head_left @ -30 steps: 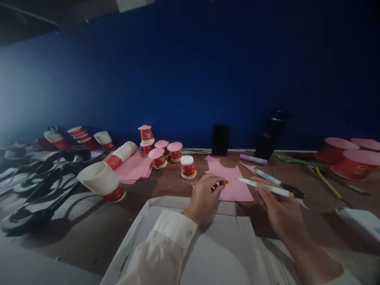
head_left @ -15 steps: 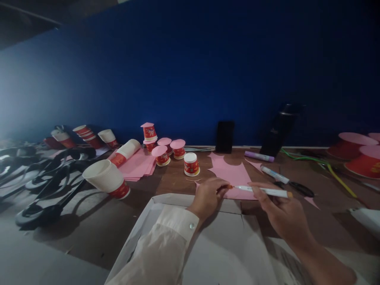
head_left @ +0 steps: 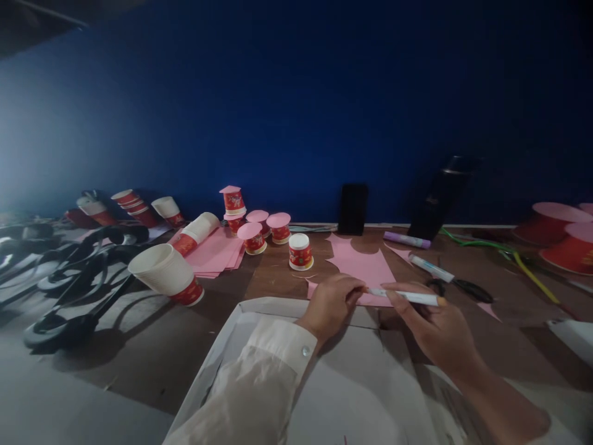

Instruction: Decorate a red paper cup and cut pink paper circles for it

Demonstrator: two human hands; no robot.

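My right hand (head_left: 435,321) grips a white marker (head_left: 414,298) with an orange end, held nearly level and pointing left. The fingers of my left hand (head_left: 332,304) are pinched around a small orange marker cap (head_left: 365,289), mostly hidden by the fingertips. The marker's tip meets the cap or is right at it; I cannot tell whether it is inside. Below and behind both hands lies a cut-out pink paper sheet (head_left: 361,264) with curved bites along its edges. Just beyond my left hand, an upside-down red and white paper cup (head_left: 301,253) stands on the table.
Several cups topped with pink discs (head_left: 251,238) stand behind a stack of pink paper (head_left: 215,256). Nested paper cups (head_left: 162,272) lie at left beside black cable-like gear (head_left: 83,296). Scissors (head_left: 472,290), a second marker (head_left: 432,269) and a purple glue stick (head_left: 406,240) lie at right.
The marker has moved left toward the cap in my left hand, and the gap between tip and cap has narrowed. The view has shifted slightly.
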